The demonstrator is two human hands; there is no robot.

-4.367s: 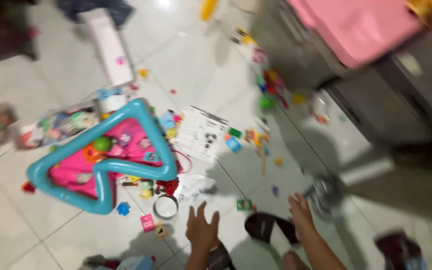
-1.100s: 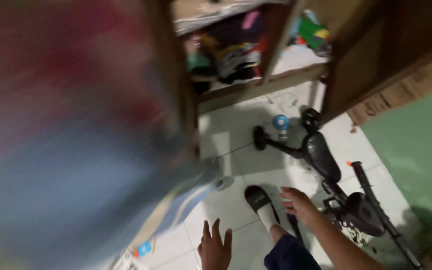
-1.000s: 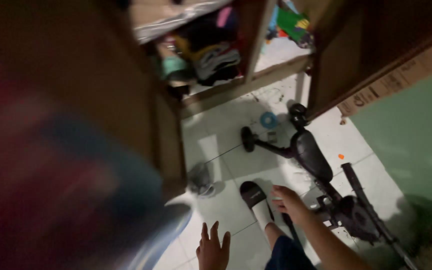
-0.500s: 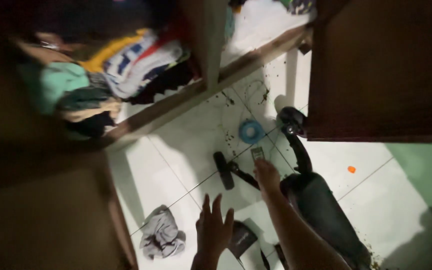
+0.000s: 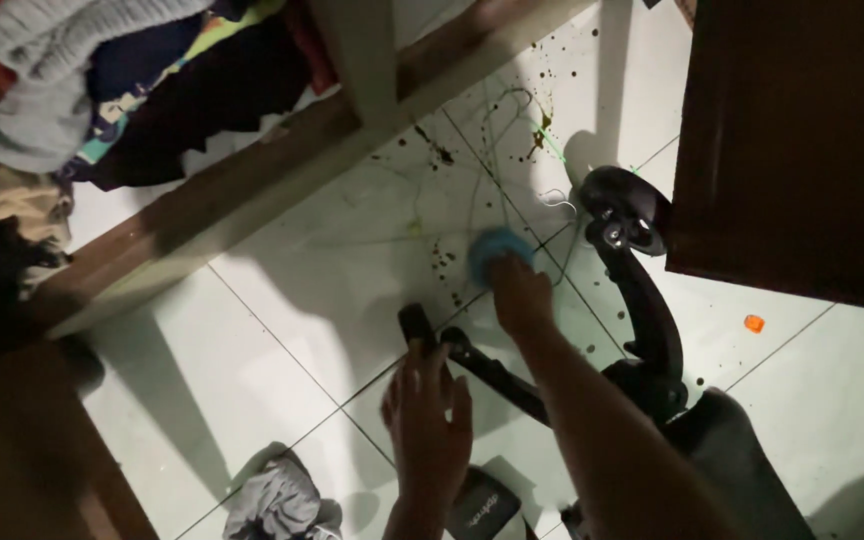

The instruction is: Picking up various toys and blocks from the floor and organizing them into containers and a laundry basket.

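Note:
My right hand (image 5: 520,297) reaches forward over the white tiled floor and rests on a small round blue object (image 5: 493,250); its fingers cover the near edge of it, and I cannot tell whether they grip it. My left hand (image 5: 428,423) hovers lower down with fingers spread, holding nothing, just above a black wheel (image 5: 416,326) of a black ride-on toy (image 5: 642,300).
A wooden shelf base (image 5: 252,170) crosses the upper left, with piled clothes (image 5: 72,90) behind it. A dark brown cabinet door (image 5: 802,150) hangs open at the upper right. A grey crumpled cloth (image 5: 277,505) and a small orange bit (image 5: 753,323) lie on the stained tiles.
The view has moved closer to the floor. My right hand has gone forward from beside the black toy onto the blue round object. My left hand stays spread.

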